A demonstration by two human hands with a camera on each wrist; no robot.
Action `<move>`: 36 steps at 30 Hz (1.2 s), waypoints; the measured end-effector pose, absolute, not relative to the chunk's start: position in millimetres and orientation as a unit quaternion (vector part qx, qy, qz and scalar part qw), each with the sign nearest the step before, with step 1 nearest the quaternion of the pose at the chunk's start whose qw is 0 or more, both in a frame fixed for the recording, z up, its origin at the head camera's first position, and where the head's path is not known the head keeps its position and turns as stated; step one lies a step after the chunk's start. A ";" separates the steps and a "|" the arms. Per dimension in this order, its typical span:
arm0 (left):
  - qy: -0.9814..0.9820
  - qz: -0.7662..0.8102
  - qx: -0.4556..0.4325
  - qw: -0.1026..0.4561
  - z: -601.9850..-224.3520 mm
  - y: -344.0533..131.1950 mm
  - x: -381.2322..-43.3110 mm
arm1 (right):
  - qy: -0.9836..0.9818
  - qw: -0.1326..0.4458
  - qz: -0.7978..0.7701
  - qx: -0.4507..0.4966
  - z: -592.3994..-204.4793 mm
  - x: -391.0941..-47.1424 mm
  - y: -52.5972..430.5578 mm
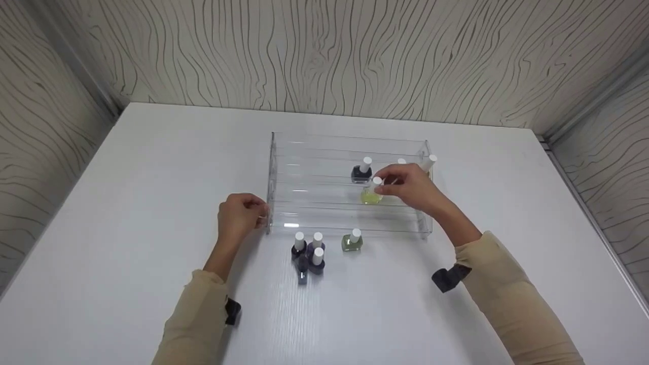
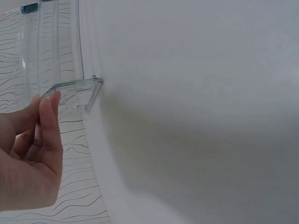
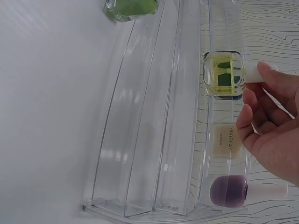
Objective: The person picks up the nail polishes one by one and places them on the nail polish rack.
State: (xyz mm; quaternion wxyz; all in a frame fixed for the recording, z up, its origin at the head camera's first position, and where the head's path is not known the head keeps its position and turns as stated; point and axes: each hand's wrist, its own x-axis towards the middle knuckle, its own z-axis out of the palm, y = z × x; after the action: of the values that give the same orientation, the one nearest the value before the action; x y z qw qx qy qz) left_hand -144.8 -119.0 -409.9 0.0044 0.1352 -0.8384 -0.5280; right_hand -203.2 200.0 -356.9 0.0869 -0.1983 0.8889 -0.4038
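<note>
My right hand pinches the white cap of a yellow nail polish bottle at the clear tiered rack. Whether its base touches a tier, I cannot tell. In the right wrist view, a beige bottle and a purple bottle stand on the rack's back tier. A dark bottle is just left of the yellow one. My left hand pinches the rack's left end panel between thumb and fingers.
On the white table, a green polish bottle stands before the rack. Several dark bottles cluster to its left, one of them lying down. A wood-grain patterned wall rises behind the table.
</note>
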 end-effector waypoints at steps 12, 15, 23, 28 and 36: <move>-0.835 -0.532 0.139 0.005 -410.5 -119.5 -144.8 | 0.885 0.087 -0.417 -0.186 -364.2 -203.9 195.0; -0.837 -0.528 0.142 0.002 -410.7 -119.3 -145.0 | 0.887 0.085 -0.413 -0.187 -366.8 -204.6 193.8; -0.837 -0.527 0.144 0.004 -411.7 -118.9 -145.5 | 0.881 0.084 -0.424 -0.193 -371.6 -205.1 190.7; -0.837 -0.529 0.139 0.010 -411.5 -119.1 -145.1 | 0.875 0.081 -0.434 -0.200 -373.3 -204.7 188.4; -0.837 -0.528 0.143 0.005 -410.0 -119.0 -144.8 | 0.874 0.084 -0.439 -0.192 -376.8 -203.8 185.8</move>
State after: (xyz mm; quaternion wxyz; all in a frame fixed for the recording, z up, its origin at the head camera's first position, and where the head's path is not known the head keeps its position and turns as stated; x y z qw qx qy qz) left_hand -144.8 -119.0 -410.0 0.0054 0.1428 -0.8372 -0.5278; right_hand -203.8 185.8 -376.8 0.0844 -0.1917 0.8736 -0.4393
